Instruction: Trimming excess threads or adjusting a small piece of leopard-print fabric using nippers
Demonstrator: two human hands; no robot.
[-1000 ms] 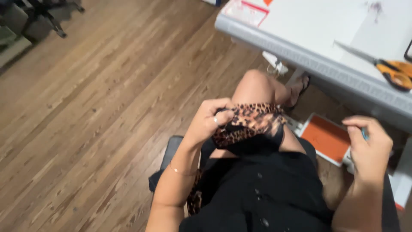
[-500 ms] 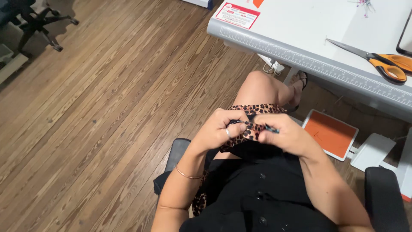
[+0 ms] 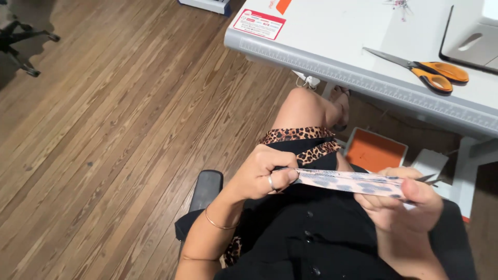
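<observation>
A: What are your hands doing?

B: Your left hand pinches one end of a folded leopard-print strip. Your right hand clamps the other end, stretched taut over your lap, with a small pointed tool beside it.

A: Risks?

B: The point could prick you if the strip slips. Orange scissors lie on the worktop.

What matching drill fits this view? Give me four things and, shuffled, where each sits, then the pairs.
Things:
1. scissors
2. fabric strip
3. orange box
4. bracelet

Places:
A. on the floor under the table
B. on the white table
C. around the left wrist
D. stretched between the left hand and the right hand

Pairs: 1-B, 2-D, 3-A, 4-C
</observation>
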